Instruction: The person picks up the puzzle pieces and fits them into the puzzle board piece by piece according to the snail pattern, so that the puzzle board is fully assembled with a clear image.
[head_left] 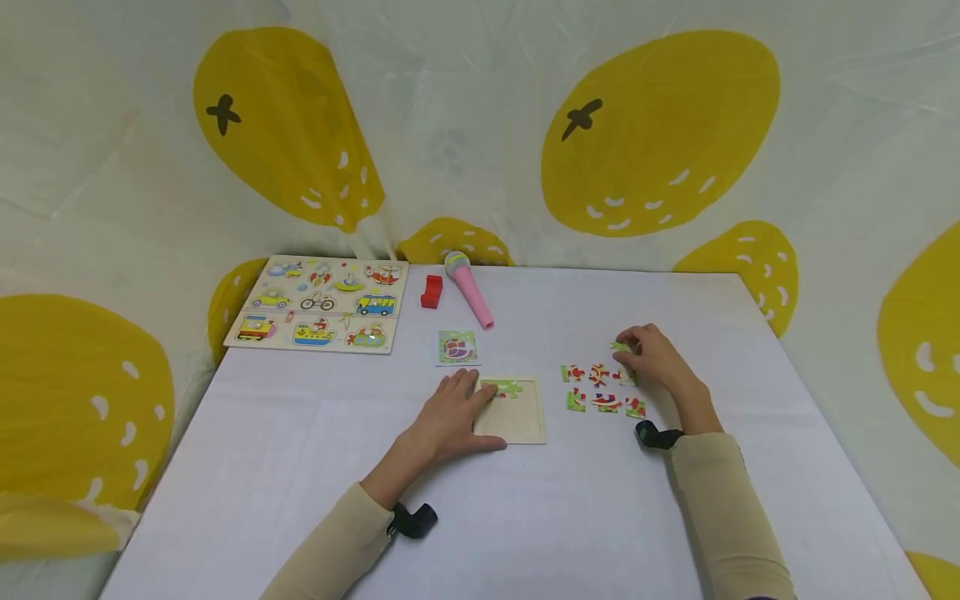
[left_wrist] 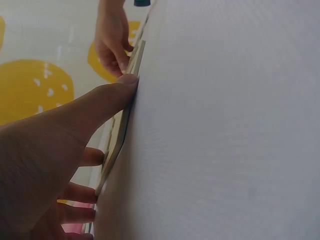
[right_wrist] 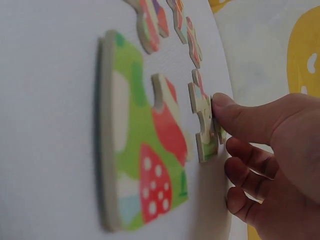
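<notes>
A shallow square wooden puzzle tray (head_left: 525, 422) lies on the table with joined green puzzle pieces (head_left: 512, 388) along its top left. My left hand (head_left: 453, 421) rests at the tray's left side, fingers spread; in the left wrist view the thumb (left_wrist: 112, 95) touches the tray's edge. To the right of the tray, several loose puzzle pieces (head_left: 606, 402) lie in two rows. Beyond their right end, my right hand (head_left: 654, 358) pinches a small green puzzle piece (head_left: 618, 346) between thumb and fingers. In the right wrist view this piece is mostly hidden behind the thumb (right_wrist: 240, 117).
A small picture card (head_left: 457, 347) lies above the tray. Farther back are a pink toy microphone (head_left: 472, 292) and a red block (head_left: 431, 292). A wooden vehicle peg board (head_left: 318, 304) stands at the back left. A patterned curtain hangs behind the table.
</notes>
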